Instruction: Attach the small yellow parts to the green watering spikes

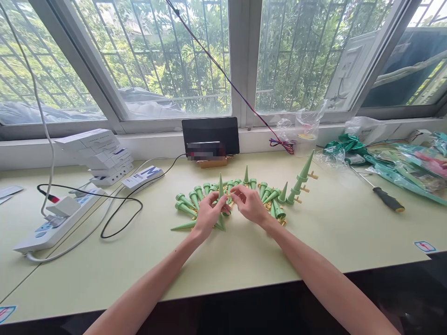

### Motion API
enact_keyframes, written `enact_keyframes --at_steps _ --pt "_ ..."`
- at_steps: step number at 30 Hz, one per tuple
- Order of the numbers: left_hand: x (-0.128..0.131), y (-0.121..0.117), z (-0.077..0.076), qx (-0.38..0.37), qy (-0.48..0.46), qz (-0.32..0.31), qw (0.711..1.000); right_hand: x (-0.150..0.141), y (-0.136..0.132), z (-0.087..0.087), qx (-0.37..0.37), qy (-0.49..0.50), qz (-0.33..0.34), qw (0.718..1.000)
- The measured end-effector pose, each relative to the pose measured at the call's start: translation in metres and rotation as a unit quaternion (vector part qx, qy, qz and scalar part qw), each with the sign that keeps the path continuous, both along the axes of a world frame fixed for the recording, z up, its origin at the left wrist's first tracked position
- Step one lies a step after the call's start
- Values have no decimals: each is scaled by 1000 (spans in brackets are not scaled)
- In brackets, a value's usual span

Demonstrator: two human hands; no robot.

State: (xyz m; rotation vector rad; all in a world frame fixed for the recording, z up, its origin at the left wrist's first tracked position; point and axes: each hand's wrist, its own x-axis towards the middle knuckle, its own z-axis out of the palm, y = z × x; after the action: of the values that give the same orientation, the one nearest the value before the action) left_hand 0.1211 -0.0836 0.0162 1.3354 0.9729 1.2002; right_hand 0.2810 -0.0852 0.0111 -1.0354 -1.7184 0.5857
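Observation:
Near the middle of the table, my left hand (208,211) is closed around a green cone-shaped watering spike (220,181), its tip pointing up. Close against it, my right hand (249,203) has its fingertips pinched at a small tan valve (229,194) on the spike's side; the fingers partly cover it. Several more green spikes (185,204) with tan valves lie in an arc around both hands. One loose spike (183,226) points left, beside my left wrist. To the right stands a nested stack of spikes (299,181), valves sticking out sideways.
A dark tablet (210,135) leans by the window behind the spikes. On the left are a power strip (56,228), a black cable (122,204) and stacked white boxes (101,153). A screwdriver (387,199) and green plastic bags (405,172) lie to the right.

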Motion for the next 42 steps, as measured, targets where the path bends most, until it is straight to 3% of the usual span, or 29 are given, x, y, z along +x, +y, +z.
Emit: enact_keyframes --at_steps 42 --pt "0 -6 2 25 34 -53 998 -3 -1 0 -46 95 49 993"
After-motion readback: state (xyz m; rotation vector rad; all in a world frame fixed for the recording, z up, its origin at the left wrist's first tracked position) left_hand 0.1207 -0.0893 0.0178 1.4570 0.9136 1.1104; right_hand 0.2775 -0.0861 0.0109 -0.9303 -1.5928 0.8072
